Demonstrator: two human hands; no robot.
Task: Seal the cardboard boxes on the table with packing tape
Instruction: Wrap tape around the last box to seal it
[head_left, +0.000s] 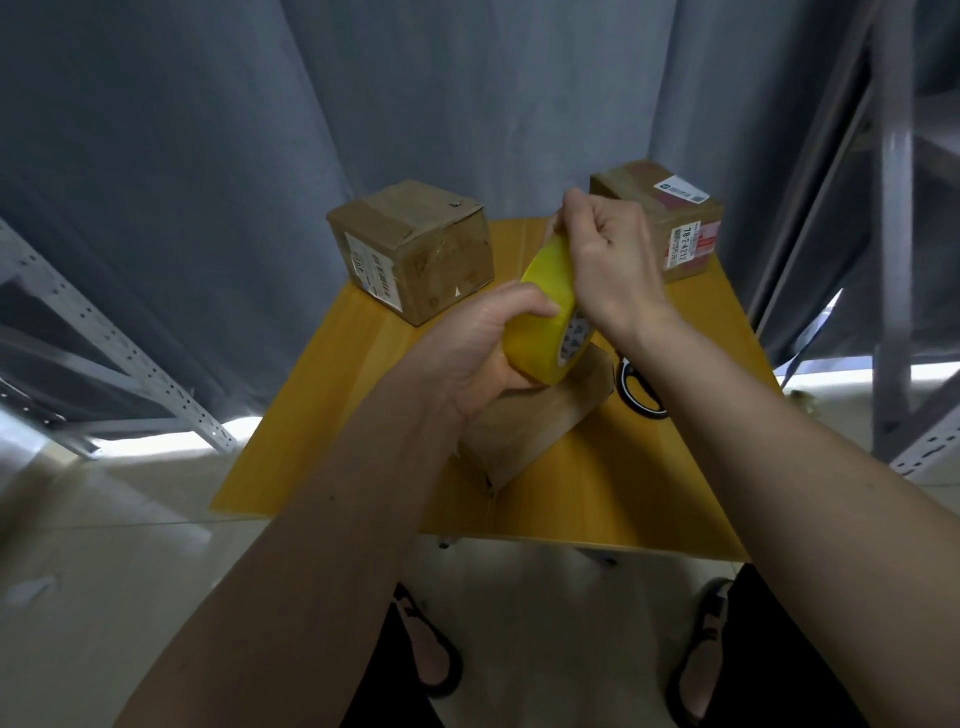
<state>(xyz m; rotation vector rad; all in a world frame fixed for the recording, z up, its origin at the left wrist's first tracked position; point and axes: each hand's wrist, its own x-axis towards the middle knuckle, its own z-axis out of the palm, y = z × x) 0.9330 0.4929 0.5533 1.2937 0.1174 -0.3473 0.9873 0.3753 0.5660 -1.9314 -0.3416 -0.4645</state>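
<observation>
Now your right hand (602, 260) is pinching the top edge of the glossy yellow tape roll (548, 312), while your left hand (480, 348) is curling round its lower side at frame centre. Beneath them a brown cardboard box (530, 431) is lying half hidden on the yellow table (332, 415). Two taped boxes, one upper centre (415, 249), one upper right (675, 228), are sitting behind. Black scissors (636, 389) are peeking out, mostly covered by your forearm.

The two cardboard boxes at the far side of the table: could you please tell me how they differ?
The far-left box bears a white label on its side, while the far-right box carries a white label on top and a red-and-white one on its side. The far-left box has a creased, lifting top flap; the far-right box's top lies flat. The far-right box is partly hidden behind the right hand. Both are brown and sit on the yellow table.
</observation>
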